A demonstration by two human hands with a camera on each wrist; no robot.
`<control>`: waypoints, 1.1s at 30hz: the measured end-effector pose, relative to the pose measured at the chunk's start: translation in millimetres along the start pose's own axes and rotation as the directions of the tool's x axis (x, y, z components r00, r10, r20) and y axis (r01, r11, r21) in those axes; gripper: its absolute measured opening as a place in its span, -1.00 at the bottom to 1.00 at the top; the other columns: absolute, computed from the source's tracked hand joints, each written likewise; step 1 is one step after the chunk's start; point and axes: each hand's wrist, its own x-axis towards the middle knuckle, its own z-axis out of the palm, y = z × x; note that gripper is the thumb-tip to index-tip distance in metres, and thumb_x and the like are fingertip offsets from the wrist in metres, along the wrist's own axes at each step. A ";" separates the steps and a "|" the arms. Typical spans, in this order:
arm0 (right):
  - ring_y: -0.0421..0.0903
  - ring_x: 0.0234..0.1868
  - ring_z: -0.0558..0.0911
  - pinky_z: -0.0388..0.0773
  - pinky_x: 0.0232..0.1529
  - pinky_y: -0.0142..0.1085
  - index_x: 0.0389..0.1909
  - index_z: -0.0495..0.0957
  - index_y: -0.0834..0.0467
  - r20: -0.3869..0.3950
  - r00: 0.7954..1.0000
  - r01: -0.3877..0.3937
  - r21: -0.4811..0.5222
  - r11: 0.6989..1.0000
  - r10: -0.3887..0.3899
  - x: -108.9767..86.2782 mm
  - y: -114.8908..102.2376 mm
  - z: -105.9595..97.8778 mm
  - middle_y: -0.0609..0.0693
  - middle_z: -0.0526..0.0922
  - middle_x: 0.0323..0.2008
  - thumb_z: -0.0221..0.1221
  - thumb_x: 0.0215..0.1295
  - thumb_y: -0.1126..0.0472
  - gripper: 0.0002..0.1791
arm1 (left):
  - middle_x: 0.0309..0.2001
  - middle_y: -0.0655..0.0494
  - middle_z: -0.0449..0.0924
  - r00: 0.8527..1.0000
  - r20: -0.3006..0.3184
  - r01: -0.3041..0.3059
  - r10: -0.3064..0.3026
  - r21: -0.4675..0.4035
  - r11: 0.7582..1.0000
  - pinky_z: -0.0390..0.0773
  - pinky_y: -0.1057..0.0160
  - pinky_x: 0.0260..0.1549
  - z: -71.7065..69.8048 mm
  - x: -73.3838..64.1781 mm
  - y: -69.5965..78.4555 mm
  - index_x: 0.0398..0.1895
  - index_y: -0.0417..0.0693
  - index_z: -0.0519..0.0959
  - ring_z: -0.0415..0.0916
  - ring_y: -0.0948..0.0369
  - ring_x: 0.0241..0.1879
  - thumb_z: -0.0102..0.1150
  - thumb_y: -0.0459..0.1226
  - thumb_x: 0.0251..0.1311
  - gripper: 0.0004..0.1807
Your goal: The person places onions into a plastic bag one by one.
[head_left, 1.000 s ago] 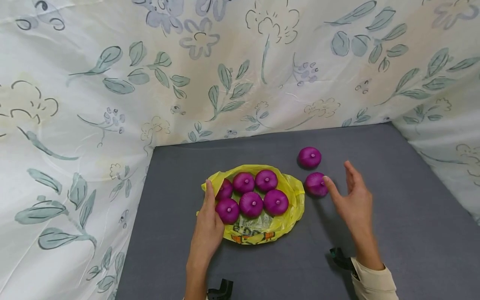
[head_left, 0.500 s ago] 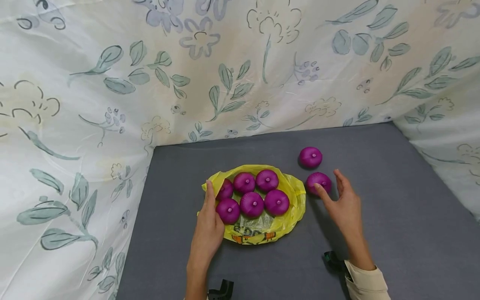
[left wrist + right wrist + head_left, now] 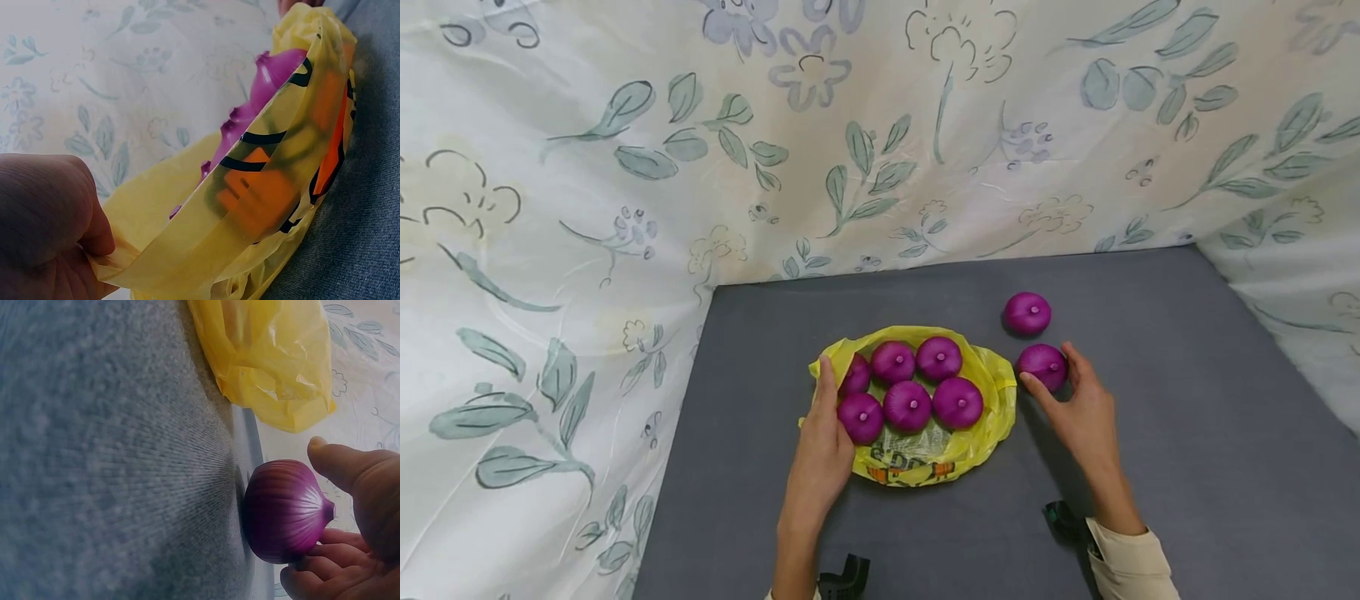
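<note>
A yellow plastic bag (image 3: 1000,417), its mouth rolled wide, holds several purple onions (image 3: 908,407) with their stubs up. My left hand (image 3: 820,462) is at the bag's left side; in the left wrist view its thumb and fingers pinch the bag's edge (image 3: 122,262). Right of the bag, one loose onion (image 3: 1042,365) rests on the grey cloth. Around it is my right hand (image 3: 1082,421), thumb on the near left and fingers on the right. The right wrist view shows the thumb (image 3: 337,464) apart from this onion and the fingers close along its other side.
Another loose onion (image 3: 1027,313) lies just behind the one by my right hand. Grey cloth (image 3: 1187,433) covers the table. A floral curtain (image 3: 880,167) rises along the back and both sides.
My right hand has moved left and its thumb and fingers now straddle the nearer loose onion. The left hand stays at the bag. The head view has shifted slightly.
</note>
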 end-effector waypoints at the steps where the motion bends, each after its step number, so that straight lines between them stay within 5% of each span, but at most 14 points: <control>1: 0.25 0.51 0.38 0.36 0.39 0.16 0.62 0.23 0.26 -0.002 1.000 0.001 -0.001 1.000 -0.001 0.6 0.7 0.8 0.24 0.32 0.56 0.48 0.30 -0.08 0.02 | 0.72 -0.09 -0.09 1.000 -0.002 -0.002 0.002 0.000 1.000 0.35 -0.13 0.40 0.6 -0.1 -0.5 0.75 -0.08 -0.19 -0.06 0.05 0.66 -0.10 -0.60 0.45 -0.09; 33: 0.19 0.43 0.50 0.45 0.31 0.05 0.51 0.41 0.25 -0.061 0.998 -0.011 0.036 0.999 0.013 8.2 -4.1 -0.5 0.31 0.49 0.42 0.52 0.25 -0.05 -0.10 | 0.72 -0.09 -0.11 1.000 -0.010 -0.002 0.002 -0.003 1.000 0.46 -0.05 0.21 2.1 -1.5 -2.8 0.75 -0.11 -0.17 -0.07 0.03 0.66 -0.12 -0.60 0.47 -0.13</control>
